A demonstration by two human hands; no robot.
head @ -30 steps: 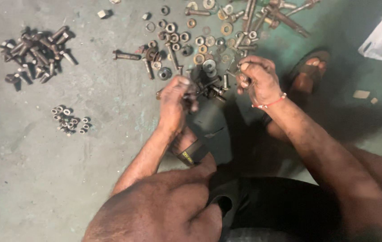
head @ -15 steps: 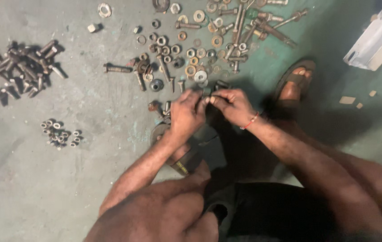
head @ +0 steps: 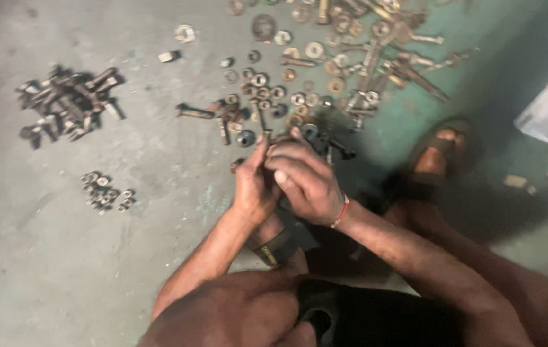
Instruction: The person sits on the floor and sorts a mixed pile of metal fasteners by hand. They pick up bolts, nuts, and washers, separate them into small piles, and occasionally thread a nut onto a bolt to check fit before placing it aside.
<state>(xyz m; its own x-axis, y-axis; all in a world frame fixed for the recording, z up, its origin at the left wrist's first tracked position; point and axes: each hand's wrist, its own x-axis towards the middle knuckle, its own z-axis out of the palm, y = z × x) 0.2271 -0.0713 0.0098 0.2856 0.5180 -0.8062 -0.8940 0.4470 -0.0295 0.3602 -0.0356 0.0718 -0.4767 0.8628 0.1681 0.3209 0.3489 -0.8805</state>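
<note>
Both hands, left hand (head: 255,186) and right hand (head: 305,181), press together just below the scattered nuts and washers (head: 300,77). Whatever they pinch stays hidden (too blurred). A bolt pile (head: 68,103) lies well left of that scatter.

A workshop floor: rusty bolts (head: 68,106), nuts (head: 106,191) and washers (head: 287,77) sorted in piles on stained concrete (head: 43,270).

Both hands pressed together low on the floor (head: 62,270), left hand (head: 253,186) touching right hand (head: 306,183). Just beyond them, a spread of nuts and washers (head: 274,90). Far left, a heap of bolts (head: 68,103); nearer, below that, a cluster of small nuts (head: 106,191). Right of the hands, a sandalled foot (head: 438,157).
</note>
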